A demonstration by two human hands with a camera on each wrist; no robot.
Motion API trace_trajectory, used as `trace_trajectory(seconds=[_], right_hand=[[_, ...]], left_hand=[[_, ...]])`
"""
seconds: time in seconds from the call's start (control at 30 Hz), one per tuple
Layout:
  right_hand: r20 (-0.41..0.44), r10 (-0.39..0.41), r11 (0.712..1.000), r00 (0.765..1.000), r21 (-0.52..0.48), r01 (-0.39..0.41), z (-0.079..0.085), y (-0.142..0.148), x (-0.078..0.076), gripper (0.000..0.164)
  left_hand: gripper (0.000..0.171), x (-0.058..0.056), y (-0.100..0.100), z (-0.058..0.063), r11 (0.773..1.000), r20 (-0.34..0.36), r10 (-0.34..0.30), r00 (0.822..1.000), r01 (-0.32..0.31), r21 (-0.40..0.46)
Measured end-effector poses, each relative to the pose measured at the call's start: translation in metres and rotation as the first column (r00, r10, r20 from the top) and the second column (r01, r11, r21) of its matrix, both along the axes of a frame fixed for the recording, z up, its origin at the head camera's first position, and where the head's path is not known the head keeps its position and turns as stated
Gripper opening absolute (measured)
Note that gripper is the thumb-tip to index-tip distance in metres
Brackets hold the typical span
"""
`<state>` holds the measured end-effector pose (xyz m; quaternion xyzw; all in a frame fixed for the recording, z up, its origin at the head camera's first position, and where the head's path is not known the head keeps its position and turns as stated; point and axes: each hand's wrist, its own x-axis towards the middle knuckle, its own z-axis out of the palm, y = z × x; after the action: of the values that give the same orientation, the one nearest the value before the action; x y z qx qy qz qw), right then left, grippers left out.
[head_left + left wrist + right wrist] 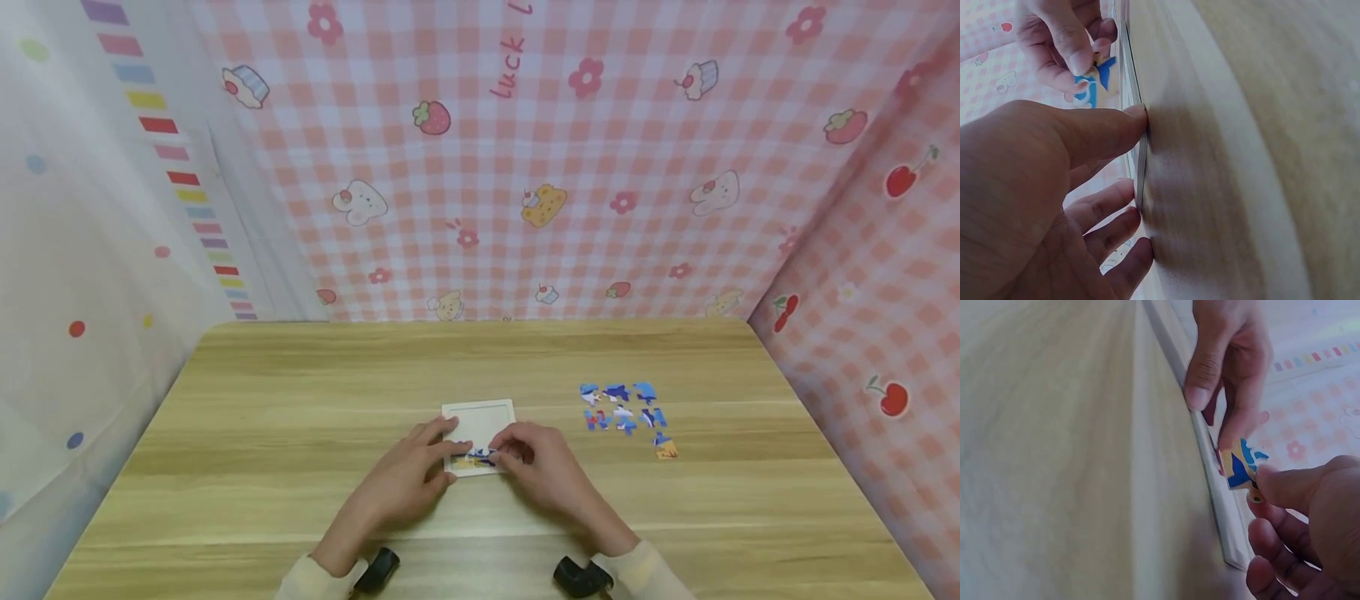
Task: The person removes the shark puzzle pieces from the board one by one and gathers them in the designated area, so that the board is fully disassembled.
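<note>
A white puzzle tray (pixel 480 419) lies on the table, with several joined pieces (pixel 463 464) along its near side. My left hand (pixel 405 477) rests at the tray's left side, its thumb against the rim (pixel 1142 150) and a fairly straight finger reaching over the inside. With thumb and finger, my right hand (pixel 551 468) pinches a blue and yellow puzzle piece (pixel 1237 470) over the near right part of the tray. In the right wrist view the piece is tilted up, close to the left fingertips. The fingers hide part of the assembled pieces.
To the right of the tray, several loose puzzle pieces (pixel 624 417) lie spread in rough rows, and a yellow and blue one (pixel 665 448) lies nearest me. The wooden table (pixel 337 367) ends at a pink checked cloth (pixel 480 258) behind. Each wrist wears a black band.
</note>
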<state>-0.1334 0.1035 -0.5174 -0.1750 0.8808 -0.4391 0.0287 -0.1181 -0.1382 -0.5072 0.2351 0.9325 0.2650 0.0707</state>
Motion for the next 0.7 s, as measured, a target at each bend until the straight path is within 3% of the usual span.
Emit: trace_trajectory(seconds=[0.23,0.43,0.7], right_hand=[[0.008,0.027,0.999,1.000,0.030,-0.027,0.008,0.016,-0.004,0.005],[-0.011,-0.005,0.999,1.000,0.051,0.005,0.011,0.031,-0.006,0.001],[-0.036,-0.042,0.998,0.998,0.047,0.044,0.012,0.054,-0.009,0.013]], left_hand=[[0.044,0.000,0.001,0.001,1.000,0.008,0.005,1.000,-0.005,0.017],[0.044,0.000,0.002,0.001,1.000,0.017,0.006,1.000,-0.006,0.019],[0.044,0.001,0.001,0.000,1.000,0.031,0.016,0.999,-0.017,0.025]])
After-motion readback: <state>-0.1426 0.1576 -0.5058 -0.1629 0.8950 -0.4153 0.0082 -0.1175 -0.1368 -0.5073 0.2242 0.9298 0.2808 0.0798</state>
